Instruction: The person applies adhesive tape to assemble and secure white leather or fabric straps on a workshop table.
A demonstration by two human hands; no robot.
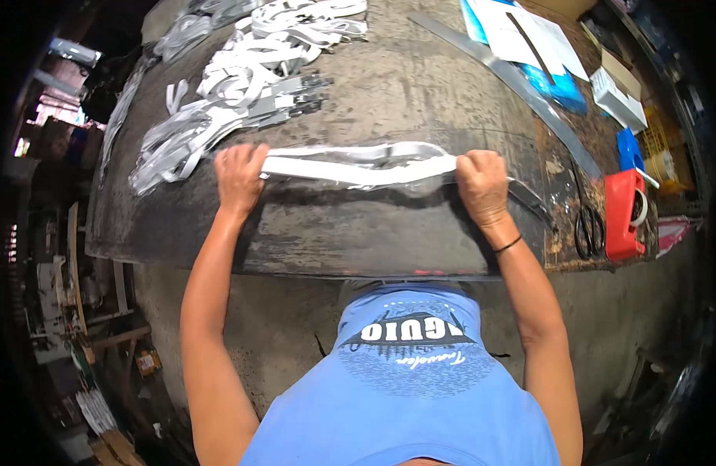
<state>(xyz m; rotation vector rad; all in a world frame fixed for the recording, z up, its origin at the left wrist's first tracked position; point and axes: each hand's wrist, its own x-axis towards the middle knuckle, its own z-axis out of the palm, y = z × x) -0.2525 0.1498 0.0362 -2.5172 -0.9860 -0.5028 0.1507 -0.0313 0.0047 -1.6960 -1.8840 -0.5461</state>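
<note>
A bundle of white straps [358,172] with a glossy, clear look stretches between my two hands above the worktable. My left hand [241,177] is closed around its left end. Around the right end my right hand [483,188] makes a fist, and a dark, narrow end piece [532,200] sticks out past it. Between the hands the straps part into two strands that bow slightly. Just beyond my left hand lies a stack of similar strap bundles [195,140], with dark grey end pieces [292,101] pointing right.
Loose white straps [257,58] are heaped farther back on the dark worktable [404,85]. A long metal ruler [513,81] lies diagonally at right. Black scissors [589,229] and a red tape dispenser [625,213] sit near the right edge. Papers [528,39] and a white box [618,97] are behind.
</note>
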